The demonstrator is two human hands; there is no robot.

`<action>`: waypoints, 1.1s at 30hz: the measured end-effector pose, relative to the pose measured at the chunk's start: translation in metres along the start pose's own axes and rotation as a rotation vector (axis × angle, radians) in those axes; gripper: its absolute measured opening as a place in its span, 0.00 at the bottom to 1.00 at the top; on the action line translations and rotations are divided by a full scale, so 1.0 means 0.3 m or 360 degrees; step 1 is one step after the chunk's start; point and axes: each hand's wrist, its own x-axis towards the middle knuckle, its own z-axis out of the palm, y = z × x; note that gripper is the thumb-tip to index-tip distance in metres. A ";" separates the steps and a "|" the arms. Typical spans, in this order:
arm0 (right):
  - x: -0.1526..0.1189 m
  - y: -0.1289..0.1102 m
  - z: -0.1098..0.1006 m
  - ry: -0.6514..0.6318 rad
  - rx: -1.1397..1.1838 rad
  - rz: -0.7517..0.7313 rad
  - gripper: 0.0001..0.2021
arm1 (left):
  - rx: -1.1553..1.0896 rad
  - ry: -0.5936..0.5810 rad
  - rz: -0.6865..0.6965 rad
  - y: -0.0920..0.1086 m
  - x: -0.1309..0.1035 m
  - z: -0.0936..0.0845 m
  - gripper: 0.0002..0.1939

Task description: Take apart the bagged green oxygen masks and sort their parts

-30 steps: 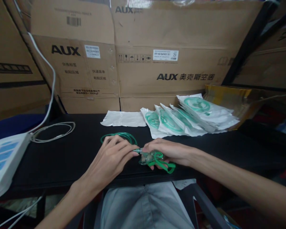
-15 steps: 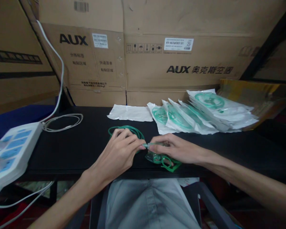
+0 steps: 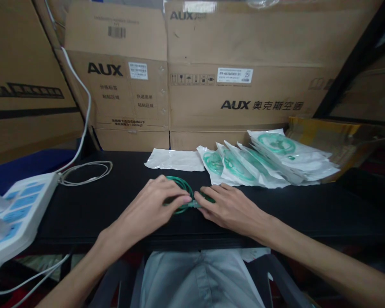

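the coil of green tubing (image 3: 183,185) lies on the black surface (image 3: 115,214) at the inner edge of the left hand (image 3: 175,197), with a pale connector (image 3: 194,204) between the two hands. the left hand curls its thumb and fingers around the coil; how tightly they close i cannot tell. the right hand (image 3: 208,200) bends over at the connector's other side, its fingers hiding whatever is beneath, so its grip cannot be told either. the likeliest trouble is the loops springing wide if the left hand slackens, since nothing visible ties them; a sideways pull could also work the connector loose, and a sharp bend beside it could kink the tube. a sweep of the right forearm might nudge the slanted packets (image 3: 240,167) behind, whose slick wrappers look ready to slide. on the cardboard panels (image 3: 195,98) the brand aux is printed three times, once beside 奥克斯空调. the left panel marks pasting areas, 粘贴区域, for labels, with 300kgf near its foot. a row of handling symbols sits by a white label (image 3: 235,75), its small type too blurred to read surely, as is the other sticker (image 3: 138,71).
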 end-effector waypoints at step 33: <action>0.169 0.080 0.057 0.0698 0.2969 0.1052 0.28 | -0.0281 0.0291 -0.0102 -0.096 0.165 -0.044 0.31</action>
